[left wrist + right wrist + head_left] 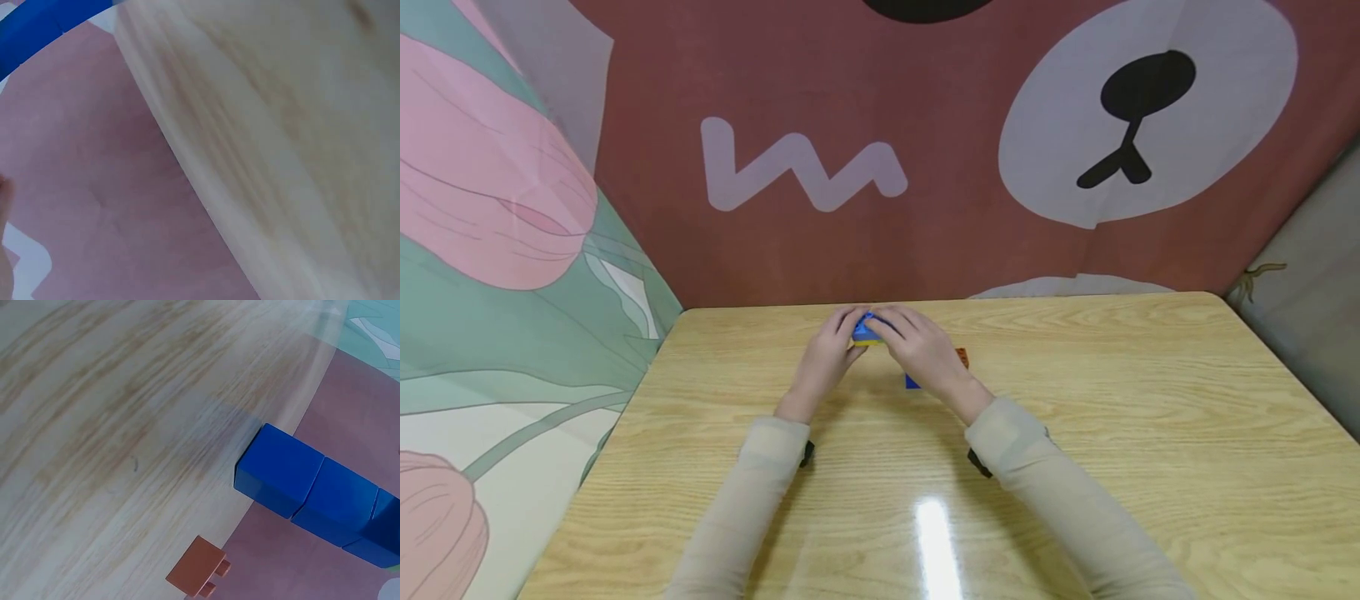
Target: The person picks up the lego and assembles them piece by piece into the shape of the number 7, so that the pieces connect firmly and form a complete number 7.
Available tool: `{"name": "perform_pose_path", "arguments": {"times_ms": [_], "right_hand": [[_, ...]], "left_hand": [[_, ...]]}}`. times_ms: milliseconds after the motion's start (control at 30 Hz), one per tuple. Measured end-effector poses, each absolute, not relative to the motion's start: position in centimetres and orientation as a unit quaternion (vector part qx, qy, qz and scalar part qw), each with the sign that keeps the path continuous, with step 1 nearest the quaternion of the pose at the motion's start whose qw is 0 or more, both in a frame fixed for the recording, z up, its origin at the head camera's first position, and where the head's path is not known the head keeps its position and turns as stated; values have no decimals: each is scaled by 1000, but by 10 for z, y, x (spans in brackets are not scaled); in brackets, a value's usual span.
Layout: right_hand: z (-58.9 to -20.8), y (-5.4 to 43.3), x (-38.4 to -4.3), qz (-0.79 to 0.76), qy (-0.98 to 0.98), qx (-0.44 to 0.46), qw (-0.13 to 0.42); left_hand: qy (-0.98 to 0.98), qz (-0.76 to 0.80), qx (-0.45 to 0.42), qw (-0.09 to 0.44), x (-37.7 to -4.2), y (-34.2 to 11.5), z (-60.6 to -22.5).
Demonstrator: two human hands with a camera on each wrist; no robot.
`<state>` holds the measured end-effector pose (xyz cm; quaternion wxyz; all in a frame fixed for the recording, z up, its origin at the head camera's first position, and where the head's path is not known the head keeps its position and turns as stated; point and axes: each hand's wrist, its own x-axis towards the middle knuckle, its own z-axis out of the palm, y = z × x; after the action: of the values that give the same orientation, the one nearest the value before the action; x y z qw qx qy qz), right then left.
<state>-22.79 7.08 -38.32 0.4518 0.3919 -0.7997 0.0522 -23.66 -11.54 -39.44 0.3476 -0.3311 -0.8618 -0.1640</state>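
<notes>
Near the table's far edge, both hands grip a small stack of toy building bricks [867, 331], blue above and yellow below. My left hand [827, 357] holds its left side, with the thumb low. Across its right side lie the fingers of my right hand [923, 348], which hide part of the stack. An orange brick [962, 357] and a blue brick [912, 382] show from behind the right hand. In the right wrist view, a row of blue bricks [281, 465] looms close, and the studded orange brick [197, 567] lies on the table.
The wood-grain table [1112, 433] ends at a brown printed cloth [955, 217] hanging behind it. A flowered cloth [497, 333] hangs at the left. Dark pieces [979, 462] show by the wrists. A blue seamed object [56, 28] crosses the left wrist view's corner.
</notes>
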Motion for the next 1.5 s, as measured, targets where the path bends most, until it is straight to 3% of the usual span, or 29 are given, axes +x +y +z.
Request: {"name": "perform_pose_path", "arguments": {"times_ms": [200,633,1500], "right_hand": [[-384,72,-227,47,-798,390,457],[-388,79,-229,22,-788,396,470],[-393,84,-234,12,-774,388,501]], "left_hand": [[-833,-110,-346,417,-238,-116,-397],[-784,-59,-391,479,-240,-120,-395],[-757,-28,-409,509,-242,-118,-396]]}}
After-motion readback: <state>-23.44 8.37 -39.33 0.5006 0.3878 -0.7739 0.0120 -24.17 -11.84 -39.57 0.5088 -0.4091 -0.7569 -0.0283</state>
